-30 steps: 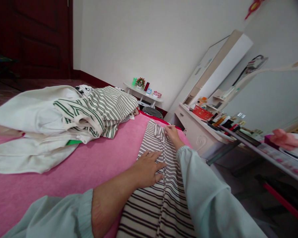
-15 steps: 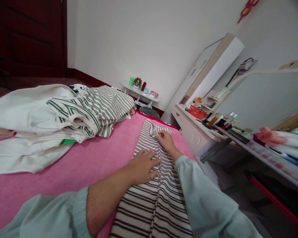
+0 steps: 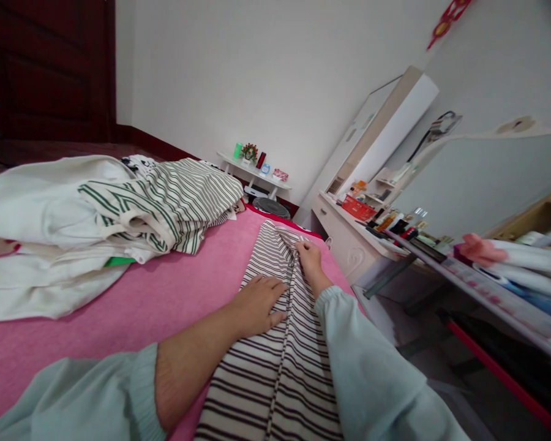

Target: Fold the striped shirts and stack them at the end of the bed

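A cream garment with dark stripes [image 3: 243, 373] lies lengthwise on the pink bedspread [image 3: 165, 306], a long seam or fold line running down its middle. My left hand [image 3: 259, 304] rests flat on it, fingers spread, left of that line. At the far end my right hand [image 3: 308, 260] pinches the striped cloth near its right edge, and the fabric around the fingers is puckered. Which part of the garment sits between those fingers is hard to make out.
To the left is a heap of clothes: a green-striped garment [image 3: 183, 202] on white clothing [image 3: 46, 208]. Beyond the bed stands a small white shelf [image 3: 257, 174]. On the right are a white dresser [image 3: 344, 236] with a red basket [image 3: 358, 208] and a cluttered glass-topped table [image 3: 477, 285].
My right hand has moved slightly right, and the folded-over cloth at the far end is now drawn flatter with creases. My left hand stays flat on the garment. The view has shifted slightly.
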Tool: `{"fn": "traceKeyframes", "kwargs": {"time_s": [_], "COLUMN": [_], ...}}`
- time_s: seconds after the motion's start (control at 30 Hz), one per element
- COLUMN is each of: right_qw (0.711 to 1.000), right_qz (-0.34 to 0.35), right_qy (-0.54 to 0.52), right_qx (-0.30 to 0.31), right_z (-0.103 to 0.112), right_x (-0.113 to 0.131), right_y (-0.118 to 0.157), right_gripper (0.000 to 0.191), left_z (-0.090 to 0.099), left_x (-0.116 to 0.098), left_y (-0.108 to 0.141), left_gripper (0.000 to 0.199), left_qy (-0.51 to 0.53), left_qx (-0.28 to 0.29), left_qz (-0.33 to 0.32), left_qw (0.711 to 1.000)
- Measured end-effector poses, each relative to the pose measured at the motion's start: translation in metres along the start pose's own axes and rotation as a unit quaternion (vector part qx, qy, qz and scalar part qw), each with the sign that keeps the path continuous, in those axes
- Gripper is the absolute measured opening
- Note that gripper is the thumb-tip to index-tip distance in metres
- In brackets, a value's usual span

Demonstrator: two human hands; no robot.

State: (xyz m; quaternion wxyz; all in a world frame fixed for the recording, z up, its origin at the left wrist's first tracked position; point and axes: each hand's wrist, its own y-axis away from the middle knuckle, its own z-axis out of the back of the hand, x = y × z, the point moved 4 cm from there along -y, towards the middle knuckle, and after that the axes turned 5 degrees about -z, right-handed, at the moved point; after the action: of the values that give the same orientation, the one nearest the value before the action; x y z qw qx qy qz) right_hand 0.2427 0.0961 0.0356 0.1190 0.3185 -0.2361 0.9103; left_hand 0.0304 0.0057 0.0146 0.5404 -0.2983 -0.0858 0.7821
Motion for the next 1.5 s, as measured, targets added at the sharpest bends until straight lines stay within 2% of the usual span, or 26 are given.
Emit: {"fn": "traceKeyframes", "kwargs": {"time_s": [0.07, 0.17, 0.27, 0.37, 0.43, 0.53, 0.67, 0.73, 0.8, 0.87, 0.93, 1.07, 1.2, 1.3, 1.4, 1.5], "right_qw": [0.999, 0.987, 0.954, 0.936, 0.933, 0.935, 0.936, 0.937, 0.949, 0.962, 0.963, 0.947, 0.94, 0.945, 0.959, 0.953], "right_qz": [0.014, 0.033, 0.03, 0.021, 0.056, 0.13, 0.165, 0.169, 0.149, 0.123, 0.114, 0.108, 0.116, 0.144, 0.168, 0.209], "right_qy": [0.011, 0.108, 0.233, 0.276, 0.274, 0.215, 0.089, 0.033, 0.001, 0.022, 0.087, 0.173, 0.138, 0.048, -0.03, -0.008], "right_qx": [0.041, 0.118, 0.187, 0.218, 0.227, 0.251, 0.299, 0.305, 0.279, 0.243, 0.227, 0.249, 0.289, 0.291, 0.227, 0.219], "right_z": [-0.01, -0.026, -0.034, -0.032, -0.03, -0.026, -0.008, 0.004, 0.013, 0.018, 0.017, 0.014, 0.029, 0.056, 0.095, 0.128], "right_x": [-0.001, 0.001, 0.006, 0.014, 0.022, 0.034, 0.05, 0.056, 0.057, 0.056, 0.055, 0.063, 0.07, 0.061, 0.037, 0.018], "right_y": [0.011, 0.029, 0.041, 0.049, 0.061, 0.09, 0.131, 0.148, 0.161, 0.173, 0.185, 0.202, 0.225, 0.25, 0.271, 0.287], "right_gripper": [0.04, 0.05, 0.062, 0.063, 0.058, 0.052, 0.062, 0.064, 0.06, 0.057, 0.058, 0.062, 0.064, 0.055, 0.04, 0.038], "left_z": [0.004, 0.006, 0.004, 0.002, 0.003, 0.008, 0.011, 0.01, 0.008, 0.006, 0.005, 0.004, 0.002, 0.007, 0.023, 0.047], "left_x": [0.001, 0.004, 0.005, 0.008, 0.012, 0.021, 0.029, 0.03, 0.033, 0.035, 0.038, 0.039, 0.038, 0.036, 0.032, 0.024], "left_y": [-0.001, -0.003, -0.004, -0.005, -0.005, -0.004, -0.003, -0.003, -0.003, -0.002, -0.002, -0.003, 0.001, 0.015, 0.042, 0.076], "left_gripper": [0.034, 0.019, 0.017, 0.018, 0.017, 0.016, 0.016, 0.018, 0.02, 0.021, 0.021, 0.024, 0.03, 0.032, 0.034, 0.033], "left_qy": [0.011, 0.019, 0.023, 0.034, 0.041, 0.045, 0.052, 0.058, 0.063, 0.065, 0.065, 0.067, 0.103, 0.14, 0.168, 0.171], "left_qx": [-0.019, -0.038, -0.049, -0.067, -0.089, -0.131, -0.162, -0.164, -0.167, -0.17, -0.17, -0.157, -0.117, -0.074, -0.011, 0.06], "left_qz": [0.02, 0.045, 0.039, 0.034, 0.051, 0.099, 0.113, 0.1, 0.091, 0.088, 0.086, 0.077, 0.071, 0.056, 0.031, 0.022], "left_qw": [1.0, 0.998, 0.998, 0.997, 0.994, 0.985, 0.979, 0.98, 0.98, 0.979, 0.98, 0.982, 0.985, 0.986, 0.985, 0.983]}}
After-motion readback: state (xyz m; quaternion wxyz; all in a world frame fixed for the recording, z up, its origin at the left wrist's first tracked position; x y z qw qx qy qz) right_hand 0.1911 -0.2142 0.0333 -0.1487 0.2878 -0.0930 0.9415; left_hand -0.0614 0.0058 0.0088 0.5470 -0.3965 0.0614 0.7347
